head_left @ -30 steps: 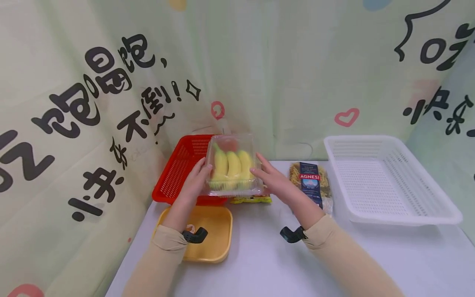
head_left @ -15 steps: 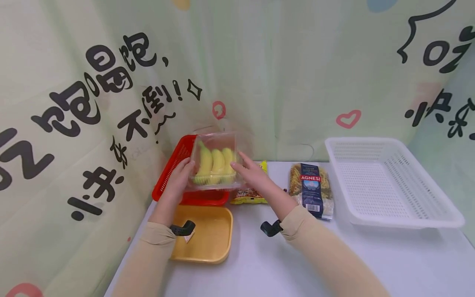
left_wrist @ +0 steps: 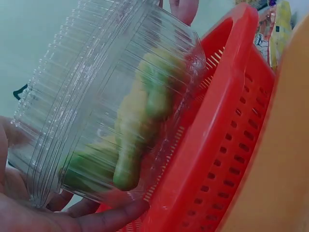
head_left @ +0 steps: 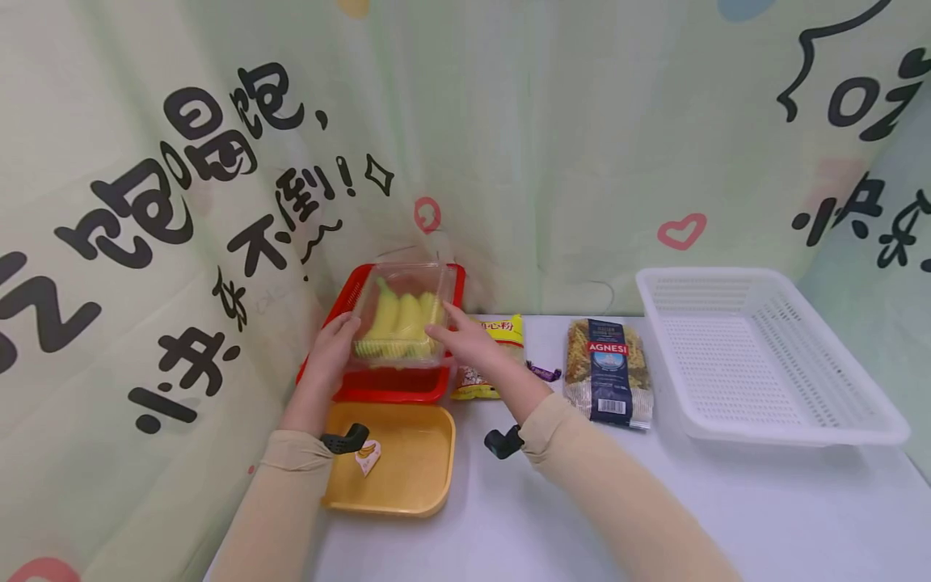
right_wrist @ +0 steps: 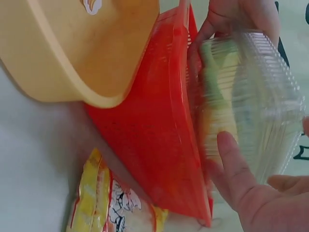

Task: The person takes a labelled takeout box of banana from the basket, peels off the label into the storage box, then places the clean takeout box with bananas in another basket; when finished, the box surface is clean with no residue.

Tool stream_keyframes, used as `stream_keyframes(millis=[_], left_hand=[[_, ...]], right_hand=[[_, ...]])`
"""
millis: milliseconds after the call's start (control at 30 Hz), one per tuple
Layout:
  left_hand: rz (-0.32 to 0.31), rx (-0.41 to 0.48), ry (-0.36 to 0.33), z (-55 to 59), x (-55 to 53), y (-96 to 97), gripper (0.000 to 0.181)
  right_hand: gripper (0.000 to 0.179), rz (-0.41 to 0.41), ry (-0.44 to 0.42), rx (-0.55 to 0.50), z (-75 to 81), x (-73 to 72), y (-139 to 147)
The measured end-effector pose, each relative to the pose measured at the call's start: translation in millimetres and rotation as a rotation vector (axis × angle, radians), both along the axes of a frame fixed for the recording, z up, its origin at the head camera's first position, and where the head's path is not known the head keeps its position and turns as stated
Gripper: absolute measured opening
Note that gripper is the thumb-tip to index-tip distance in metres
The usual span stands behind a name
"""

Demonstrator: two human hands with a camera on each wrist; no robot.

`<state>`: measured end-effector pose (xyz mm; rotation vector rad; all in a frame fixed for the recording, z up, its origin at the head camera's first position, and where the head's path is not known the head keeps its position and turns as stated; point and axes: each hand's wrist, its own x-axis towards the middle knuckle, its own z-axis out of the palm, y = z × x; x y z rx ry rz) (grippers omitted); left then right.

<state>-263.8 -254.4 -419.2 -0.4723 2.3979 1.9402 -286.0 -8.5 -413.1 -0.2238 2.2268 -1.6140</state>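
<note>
Both hands hold a clear plastic clamshell box (head_left: 418, 279) with several bananas (head_left: 393, 322) inside. The left hand (head_left: 329, 356) grips its left side, and the right hand (head_left: 471, 343) its right side. The box is tilted over a red slotted basket (head_left: 396, 388). In the left wrist view, the left hand's fingers (left_wrist: 113, 218) reach under the box, close to the basket rim (left_wrist: 222, 87). Seen from the right wrist, the right fingers (right_wrist: 235, 166) lie along the box's side, and the box's underside overlaps the basket's opening.
A yellow tray (head_left: 414, 477) with a small banana-printed card (head_left: 368, 457) stands in front of the basket. To the right lie a yellow food packet (head_left: 509, 330), a small purple wrapped item (head_left: 543, 371) and an AGNESI pasta bag (head_left: 609, 372). A white basket (head_left: 771, 428) stands farther right.
Both hands have carried the banana box leftward, and it now overlaps the middle of the red basket. The yellow packet and the card in the tray have come into fuller view.
</note>
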Motion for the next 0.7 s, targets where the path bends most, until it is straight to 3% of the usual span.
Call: stream_keyframes(millis=[167, 400, 567, 700], left_hand=[[0.016, 0.013, -0.013, -3.4, -1.6, -6.4, 0.062], [-0.006, 0.025, -0.037, -11.1, -5.2, -16.2, 0.059], [-0.009, -0.111, -0.113, -13.0, -7.2, -23.6, 0.064], [-0.017, -0.226, -0.134, -16.3, -8.0, -27.1, 0.063]], right_hand=[[0.076, -0.019, -0.004, -0.006, -0.7, 2.6, -9.5], [0.08, 0.002, -0.095, -0.151, -4.5, 5.0, -20.6], [0.079, 0.009, -0.103, -0.17, -3.9, 6.2, -29.4], [0.074, 0.026, -0.076, -0.185, -7.0, 5.6, -36.2]])
